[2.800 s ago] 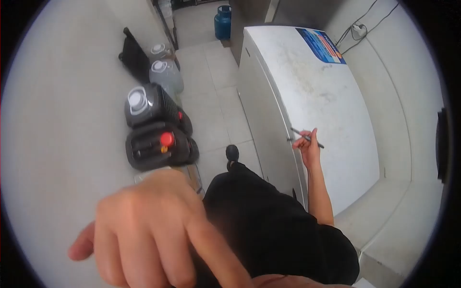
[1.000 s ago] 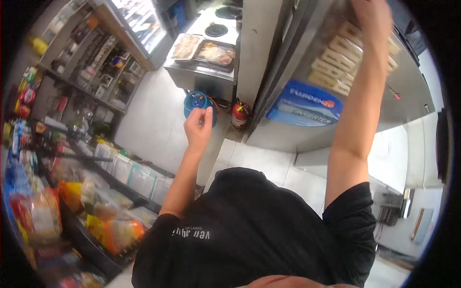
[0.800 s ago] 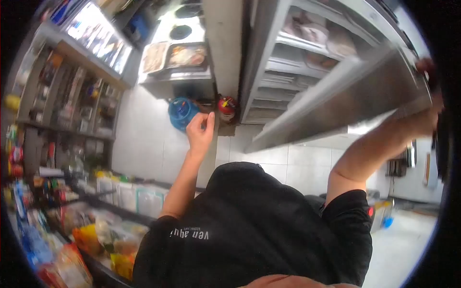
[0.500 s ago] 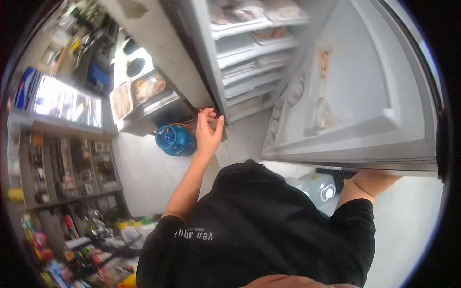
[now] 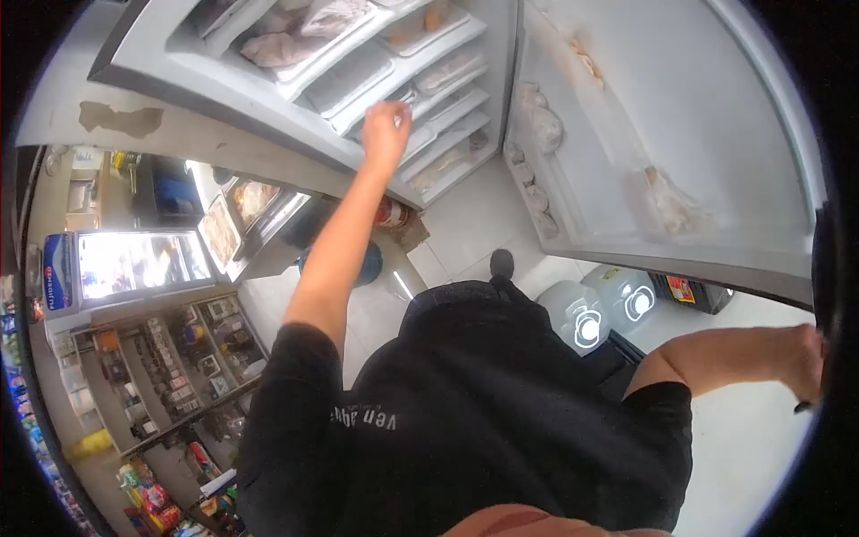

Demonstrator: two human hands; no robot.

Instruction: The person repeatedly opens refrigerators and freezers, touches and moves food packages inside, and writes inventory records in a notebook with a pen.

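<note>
An upright freezer [image 5: 224, 97] stands wide with its door [image 5: 734, 170] swung to the right. Its shelves hold white trays [image 5: 353, 85], and one tray at the top carries wrapped pinkish packages [image 5: 277, 52]. My left hand [image 5: 386, 134] is in front of the middle trays, fingers curled inward; whether they touch or hold anything is hidden. At the far right, my right hand [image 5: 807, 358] is closed at the outer edge of the door, partly cut off by the view's border. Bagged items [image 5: 541, 121] sit in the door racks.
Two large clear water jugs [image 5: 573, 313] and a dark crate [image 5: 693, 291] stand on the floor under the door. A blue gas cylinder [image 5: 369, 266] is partly behind my left arm. To the left are a lit display case [image 5: 143, 262] and a compartmented shelf [image 5: 161, 367].
My left hand has risen from beside the gas cylinder to the freezer trays, its fingers now more curled. My right hand has moved outward along the door. The view has shifted closer to the freezer.
</note>
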